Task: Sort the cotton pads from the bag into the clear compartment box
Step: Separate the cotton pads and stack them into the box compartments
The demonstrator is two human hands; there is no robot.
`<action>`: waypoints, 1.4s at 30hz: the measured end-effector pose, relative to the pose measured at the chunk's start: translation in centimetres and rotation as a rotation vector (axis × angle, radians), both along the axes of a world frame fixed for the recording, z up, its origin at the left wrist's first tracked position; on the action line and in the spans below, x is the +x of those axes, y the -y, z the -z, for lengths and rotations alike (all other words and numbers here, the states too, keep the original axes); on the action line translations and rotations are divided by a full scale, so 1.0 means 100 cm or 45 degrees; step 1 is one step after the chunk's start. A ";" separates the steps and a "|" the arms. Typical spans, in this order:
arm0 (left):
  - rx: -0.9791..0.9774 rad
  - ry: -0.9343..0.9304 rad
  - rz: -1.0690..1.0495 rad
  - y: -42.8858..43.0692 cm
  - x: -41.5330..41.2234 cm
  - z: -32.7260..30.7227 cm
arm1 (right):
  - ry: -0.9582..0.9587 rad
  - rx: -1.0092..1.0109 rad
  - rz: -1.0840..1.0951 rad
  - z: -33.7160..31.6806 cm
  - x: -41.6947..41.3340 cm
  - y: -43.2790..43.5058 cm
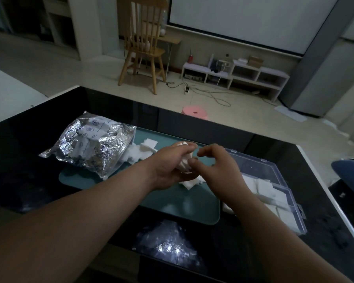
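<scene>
Two forearms reach over a black table (18,139). Nearest lies a crumpled clear wrap (166,248). Beyond it, above a teal mat (172,203), the left hand (170,168) grips a stack (183,162) of pads, fingers curled around it. The right hand (215,164) is just beside, fingers curved and apart, thumb at the stack's edge; I cannot tell if it pinches a pad. At right, the clear box (295,209) holds pads (262,188) in its near compartments. Farther left lies the foil bag (90,148), with loose pads (148,147) at its mouth. Behind the table stand a pink stool (194,113) and a chair (143,43).
</scene>
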State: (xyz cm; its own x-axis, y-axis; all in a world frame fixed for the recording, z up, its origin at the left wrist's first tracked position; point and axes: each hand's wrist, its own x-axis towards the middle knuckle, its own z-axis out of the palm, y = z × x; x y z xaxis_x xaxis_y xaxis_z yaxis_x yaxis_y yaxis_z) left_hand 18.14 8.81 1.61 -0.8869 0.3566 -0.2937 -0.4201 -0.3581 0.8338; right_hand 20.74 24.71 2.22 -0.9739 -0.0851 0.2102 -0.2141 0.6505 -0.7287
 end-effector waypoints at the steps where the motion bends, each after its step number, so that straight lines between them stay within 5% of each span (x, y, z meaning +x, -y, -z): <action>1: 0.020 0.037 0.046 0.001 0.000 -0.001 | -0.011 0.044 -0.101 -0.003 0.002 0.000; 6: 0.213 0.058 0.322 0.004 0.000 0.002 | 0.103 0.032 -0.270 -0.008 0.006 -0.001; 42: 0.251 0.036 0.284 -0.004 0.017 0.007 | 0.124 -0.025 -0.311 -0.003 0.008 -0.019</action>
